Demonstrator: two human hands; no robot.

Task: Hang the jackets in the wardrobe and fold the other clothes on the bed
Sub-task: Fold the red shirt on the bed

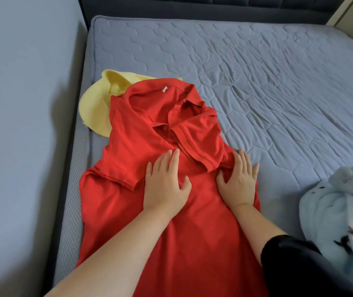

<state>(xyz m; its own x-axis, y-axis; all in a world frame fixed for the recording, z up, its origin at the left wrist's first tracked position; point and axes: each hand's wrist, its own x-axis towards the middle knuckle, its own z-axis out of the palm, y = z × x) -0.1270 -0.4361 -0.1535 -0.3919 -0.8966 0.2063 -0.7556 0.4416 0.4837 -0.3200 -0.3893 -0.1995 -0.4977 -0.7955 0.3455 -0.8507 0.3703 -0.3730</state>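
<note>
A red polo shirt [141, 133] lies face up along the left side of the bed [278, 82], collar away from me. Both its short sleeves are folded in over the chest. My left hand [166, 185] lies flat on the middle of the shirt with straight, spread fingers. My right hand [238, 182] presses flat on the shirt's right edge, just below the folded right sleeve, fingertips reaching onto the mattress. A yellow garment [98, 103] sticks out from under the shirt's upper left.
A pale blue patterned garment [340, 206] is heaped at the bed's right edge. A dark piece of clothing [295, 266] lies at the bottom right. A grey wall [21, 103] runs close along the bed's left side, and a dark headboard [192, 7] stands at the far end.
</note>
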